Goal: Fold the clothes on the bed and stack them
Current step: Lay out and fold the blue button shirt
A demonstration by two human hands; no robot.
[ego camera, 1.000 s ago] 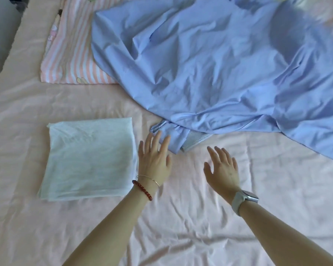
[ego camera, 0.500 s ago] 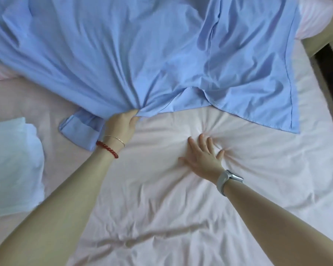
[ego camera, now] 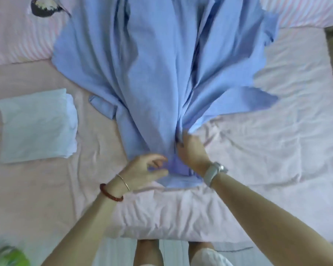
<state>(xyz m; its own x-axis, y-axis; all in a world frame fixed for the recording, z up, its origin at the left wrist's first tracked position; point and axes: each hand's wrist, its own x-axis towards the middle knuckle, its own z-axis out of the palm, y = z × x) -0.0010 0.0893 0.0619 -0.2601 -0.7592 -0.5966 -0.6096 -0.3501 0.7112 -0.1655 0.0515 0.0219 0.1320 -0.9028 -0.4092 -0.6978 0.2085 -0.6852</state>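
**Gathering the blue shirt at the bed's near edge**

My right hand clenches the blue shirt at frame centre, bunching it for spreading, I judge. My left hand hovers loosely curled, grasping nothing. Folded white garment waits centre-left.

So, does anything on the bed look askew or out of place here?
Only the blue shirt: it lies bunched and creased, gathered toward the right hand, as expected mid-fold. The folded white garment sits neatly apart from it.
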